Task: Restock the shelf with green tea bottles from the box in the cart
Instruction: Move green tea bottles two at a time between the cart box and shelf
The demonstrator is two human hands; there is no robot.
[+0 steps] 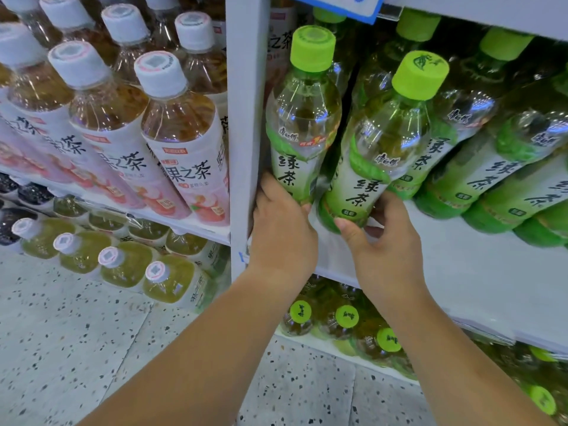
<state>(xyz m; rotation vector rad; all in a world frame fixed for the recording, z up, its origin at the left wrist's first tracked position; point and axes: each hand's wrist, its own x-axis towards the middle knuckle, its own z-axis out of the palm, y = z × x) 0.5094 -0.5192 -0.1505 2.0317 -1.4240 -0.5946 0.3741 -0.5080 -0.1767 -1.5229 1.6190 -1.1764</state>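
Shelf left end: left hand fingers curled round base of upright green tea bottle against divider; right hand fingers grip base of tilted neighbour bottle, both at shelf.

White-capped pink-label bottles upper left — yellow-green bottles beneath, speckled floor below.

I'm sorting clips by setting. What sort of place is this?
Probably a shop's drinks aisle: a white shelf holds rows of identical green tea bottles, pink-labelled tea bottles fill the next bay, and a blue tag hangs above.
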